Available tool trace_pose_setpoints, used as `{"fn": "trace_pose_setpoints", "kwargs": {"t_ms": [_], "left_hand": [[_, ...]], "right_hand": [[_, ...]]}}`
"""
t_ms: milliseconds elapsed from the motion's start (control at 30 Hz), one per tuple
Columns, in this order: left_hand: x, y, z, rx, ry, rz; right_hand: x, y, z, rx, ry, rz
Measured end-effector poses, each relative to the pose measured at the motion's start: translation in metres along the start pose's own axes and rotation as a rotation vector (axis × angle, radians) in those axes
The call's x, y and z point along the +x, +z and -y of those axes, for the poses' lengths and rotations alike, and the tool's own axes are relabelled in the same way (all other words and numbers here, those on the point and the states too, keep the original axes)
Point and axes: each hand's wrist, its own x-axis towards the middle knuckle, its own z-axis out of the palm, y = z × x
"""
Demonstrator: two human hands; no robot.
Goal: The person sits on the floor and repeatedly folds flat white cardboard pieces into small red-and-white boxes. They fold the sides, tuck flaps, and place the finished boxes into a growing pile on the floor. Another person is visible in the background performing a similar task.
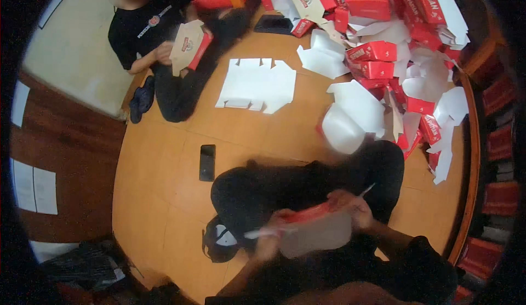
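We seem to be folding a red-and-greyish cardboard carton (316, 238), held between our left hand (269, 241) and right hand (354, 209), each pinching one end, fingers blurred. The next move likely calls for even pressure. Its long axis runs hand to hand, rising slightly rightward, red side away from us.

Makeshift carton-folding workroom, a heap of red paperboard cartons (378, 51) far right, a flat white blank (257, 86) on the floor (159, 195).

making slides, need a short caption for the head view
Left hand and right hand hold a red carton, with a co-worker and piled cartons beyond.
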Motion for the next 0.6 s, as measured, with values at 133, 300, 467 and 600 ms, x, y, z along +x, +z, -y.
{"fn": "trace_pose_setpoints", "kwargs": {"t_ms": [133,300,467,600], "left_hand": [[-0.006,0.027,-0.020,-0.062,-0.467,-0.457],[0.000,0.015,0.000,-0.198,-0.275,-0.632],[-0.013,-0.021,0.006,-0.070,-0.549,-0.556],[-0.015,-0.012,0.007,-0.024,-0.405,-0.640]], "right_hand": [[-0.016,0.002,0.002,0.111,0.397,-0.324],[-0.007,0.038,0.030,0.114,0.716,-0.490],[-0.014,0.018,0.002,0.054,0.900,-0.468],[-0.026,0.055,-0.007,0.166,0.592,-0.614]]}}
